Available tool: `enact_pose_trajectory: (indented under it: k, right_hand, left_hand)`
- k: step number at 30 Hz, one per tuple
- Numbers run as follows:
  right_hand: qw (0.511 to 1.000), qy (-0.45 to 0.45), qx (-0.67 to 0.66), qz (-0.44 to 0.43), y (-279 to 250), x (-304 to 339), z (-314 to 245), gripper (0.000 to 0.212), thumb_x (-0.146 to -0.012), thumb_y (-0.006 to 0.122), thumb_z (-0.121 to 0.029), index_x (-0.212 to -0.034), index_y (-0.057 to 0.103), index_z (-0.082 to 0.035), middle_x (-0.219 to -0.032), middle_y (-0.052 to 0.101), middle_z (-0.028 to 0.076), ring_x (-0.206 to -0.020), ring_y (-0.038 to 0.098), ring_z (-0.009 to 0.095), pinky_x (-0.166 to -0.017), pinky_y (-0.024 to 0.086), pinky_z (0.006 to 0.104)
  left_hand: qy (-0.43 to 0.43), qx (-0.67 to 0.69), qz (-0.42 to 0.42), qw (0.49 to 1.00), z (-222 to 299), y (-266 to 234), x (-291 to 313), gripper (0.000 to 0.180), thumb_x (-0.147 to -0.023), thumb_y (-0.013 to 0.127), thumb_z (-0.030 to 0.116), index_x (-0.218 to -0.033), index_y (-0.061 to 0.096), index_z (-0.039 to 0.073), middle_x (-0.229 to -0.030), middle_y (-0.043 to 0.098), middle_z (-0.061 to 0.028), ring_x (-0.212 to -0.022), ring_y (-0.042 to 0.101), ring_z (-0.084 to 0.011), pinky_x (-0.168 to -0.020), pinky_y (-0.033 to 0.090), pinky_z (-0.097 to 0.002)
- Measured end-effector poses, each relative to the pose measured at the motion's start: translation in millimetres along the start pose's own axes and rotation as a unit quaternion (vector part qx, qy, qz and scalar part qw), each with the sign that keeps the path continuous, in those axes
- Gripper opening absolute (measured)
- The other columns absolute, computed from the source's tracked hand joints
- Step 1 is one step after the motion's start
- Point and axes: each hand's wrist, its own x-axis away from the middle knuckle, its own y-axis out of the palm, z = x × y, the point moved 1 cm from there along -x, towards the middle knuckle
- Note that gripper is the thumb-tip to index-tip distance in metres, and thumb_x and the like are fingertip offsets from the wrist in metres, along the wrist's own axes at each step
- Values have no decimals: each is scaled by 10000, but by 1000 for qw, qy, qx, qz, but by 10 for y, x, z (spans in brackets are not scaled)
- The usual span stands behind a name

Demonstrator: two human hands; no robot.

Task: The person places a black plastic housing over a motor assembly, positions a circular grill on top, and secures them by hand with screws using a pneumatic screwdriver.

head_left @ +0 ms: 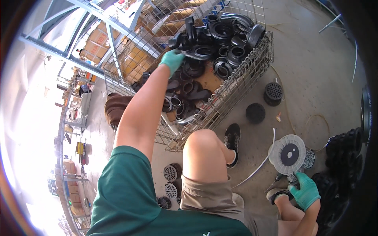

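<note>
My left hand (172, 61), in a green glove, reaches into a wire mesh crate (232, 88). Its fingers close at a black plastic housing (177, 42) on the pile's left side; their tips are partly hidden. Several black snail-shaped housings (221, 30) lie heaped around it. Down at the lower right, my gloved right hand (305, 191) has its thumb and forefinger apart. The thumb reaches the lower rim of a translucent white disc (293, 143) with a dark centre. Small greyish pieces (292, 177) sit beside that thumb.
Perforated round black parts (273, 91) stand on the floor right of the crate. Grey slotted ones (170, 172) are near my knee. Black corrugated parts (342, 157) pile up at far right. A thin hose (284, 98) crosses the floor. A brown cloth (117, 108) hangs by the crate's left corner.
</note>
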Motion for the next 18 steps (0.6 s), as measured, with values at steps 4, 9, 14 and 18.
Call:
enact_pose_trajectory:
  k: [4, 9, 14, 18]
  right_hand:
    - [997, 66, -23, -32, 117, -88, 153, 558, -795, 799, -178, -1283, 617, 21, -1158, 683, 230, -987, 699, 337, -853, 552, 398]
    - [991, 114, -46, -43, 126, -186, 189, 564, -775, 782, -159, -1281, 618, 25, -1034, 706, 213, -861, 689, 349, -761, 548, 411]
    - [981, 173, -59, -58, 67, -414, 275, 567, -781, 774, -137, -1297, 612, 32, -983, 707, 202, -752, 647, 288, -718, 535, 392]
    - [977, 202, -63, -40, 111, -460, 432, 564, -783, 773, -127, -1298, 612, 36, -984, 709, 203, -735, 639, 284, -713, 532, 390]
  left_hand:
    - [-147, -97, 150, 973, -1297, -358, -470, 343, -849, 624, 211, -1128, 745, 52, -1128, 744, -152, -1072, 701, -317, -925, 527, -388]
    - [1, -675, -36, 737, -2290, -167, -716, 270, -901, 584, 136, -1103, 760, 104, -1164, 740, -100, -1085, 704, -289, -896, 554, -402]
    - [-245, -1, 270, 931, -2892, -199, -810, 639, -864, 690, 367, -1371, 551, 3, -1416, 588, -186, -1262, 609, -312, -1051, 493, -406]
    - [-352, 159, 327, 863, -2571, 65, -848, 908, -816, 781, 540, -1409, 460, -67, -1391, 591, -219, -1206, 629, -357, -1009, 519, -435]
